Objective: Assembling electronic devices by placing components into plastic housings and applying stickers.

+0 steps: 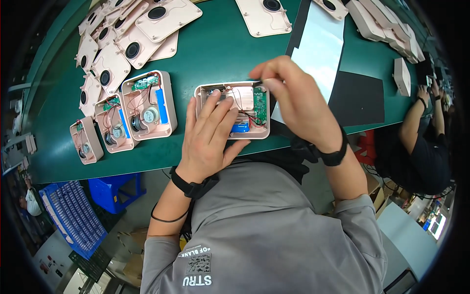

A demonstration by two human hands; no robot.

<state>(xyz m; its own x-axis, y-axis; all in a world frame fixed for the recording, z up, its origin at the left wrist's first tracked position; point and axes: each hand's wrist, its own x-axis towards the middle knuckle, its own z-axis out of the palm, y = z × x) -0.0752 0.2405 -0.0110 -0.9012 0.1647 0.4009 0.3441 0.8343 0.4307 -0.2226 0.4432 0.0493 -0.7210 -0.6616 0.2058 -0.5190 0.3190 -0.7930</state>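
In front of me on the green table lies a shallow pale pink plastic case (197, 93) with its inside facing up. A green circuit board (260, 111) stands at its right end. Near its front wall is a blue battery (240, 128), with thin red and black wires close by. My left hand (206, 139) rests flat over the left part of the case, fingers stretched, hiding what lies beneath. At the case's far right corner, my right hand (298, 95) is closed in a pinch. A small dark bit shows at its fingertips, too small to name.
Left of the case stand several similar open cases (171, 115) with speakers, batteries and boards. Pale panels with black rings (132, 50) are piled at far left. A black sheet (360, 100) lies on the right, and another person (416, 142) sits beyond it.
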